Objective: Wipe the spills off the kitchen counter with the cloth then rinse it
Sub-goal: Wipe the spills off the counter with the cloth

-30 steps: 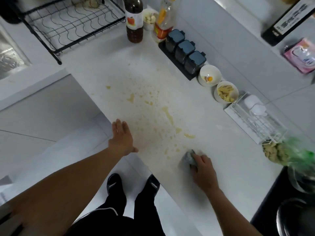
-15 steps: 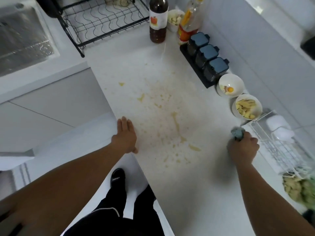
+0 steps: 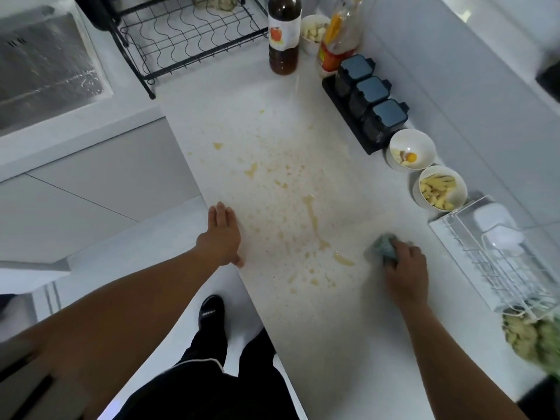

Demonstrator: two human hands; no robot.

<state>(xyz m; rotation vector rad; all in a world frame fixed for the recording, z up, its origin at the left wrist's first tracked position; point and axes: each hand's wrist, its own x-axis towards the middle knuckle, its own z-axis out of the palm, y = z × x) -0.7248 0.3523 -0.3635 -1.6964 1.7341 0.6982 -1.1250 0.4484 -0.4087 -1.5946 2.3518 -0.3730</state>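
Here's the white table [image 3: 348, 313], running long and narrow away from the camera, and across its middle a wide yellowish spill [image 3: 291, 207]: fine speckles everywhere, a thin streak down the centre, a few thicker blobs near the front. Off to the left, the steel sink [image 3: 45, 71], wet and gleaming, with the black wire rack [image 3: 188, 34] standing just beside it on the table's far end. Along the wall side, a black tray of three dark-lidded jars [image 3: 368, 98], then a white wire basket [image 3: 497, 256] nearer the camera. Between them, two white bowls: one with an egg yolk [image 3: 410, 153], one with pale cut strips [image 3: 441, 189]. At the back, a dark bottle [image 3: 283, 34] with an apple label, upright, and a clear bottle [image 3: 338, 40] next to it. Now the hands. Left hand [image 3: 222, 237] lies flat, fingers together, grip holding nothing, palm on the table's near edge just left of the spill. Right hand [image 3: 406, 268] presses down on the blue-green cloth [image 3: 385, 247], fingers curled over it, cloth bunched on the table at the spill's right edge, near the lowest blob.
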